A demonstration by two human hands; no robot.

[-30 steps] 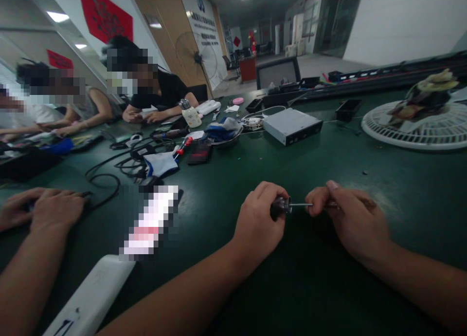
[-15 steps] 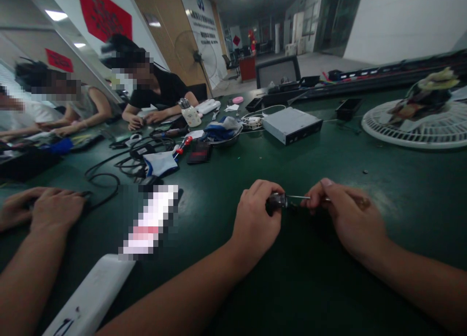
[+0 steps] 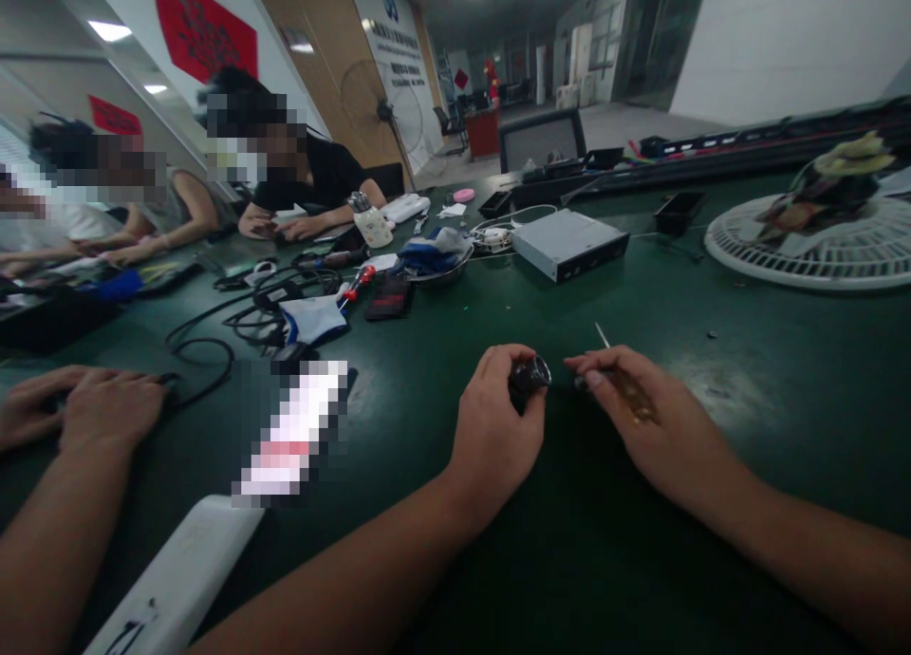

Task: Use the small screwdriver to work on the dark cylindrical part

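My left hand [image 3: 492, 413] is closed around a short black cylinder [image 3: 527, 377], whose round open end with a shiny rim faces right. A small gap to the right, my right hand [image 3: 665, 413] is closed on a screwdriver [image 3: 635, 396] with an amber, see-through handle. Its thin metal shaft points up and away, clear of the cylinder. Between the thumb and fingertips of the same hand is a small dark piece [image 3: 582, 382], too small to name. Both hands are just above the dark green table [image 3: 598, 560].
Another person's hands [image 3: 110, 408] rest at the left, near a lit phone [image 3: 295, 432] and a long white object [image 3: 177, 570]. Farther back are a metal disc drive [image 3: 569, 242], a white fan grille [image 3: 804, 256], black cables [image 3: 249, 304] and a red-handled screwdriver [image 3: 362, 277]. Co-workers sit beyond.
The screwdriver shaft has come away from the cylinder and now points up. The small dark piece has moved off with my right hand. The cylinder's open end has turned into view.
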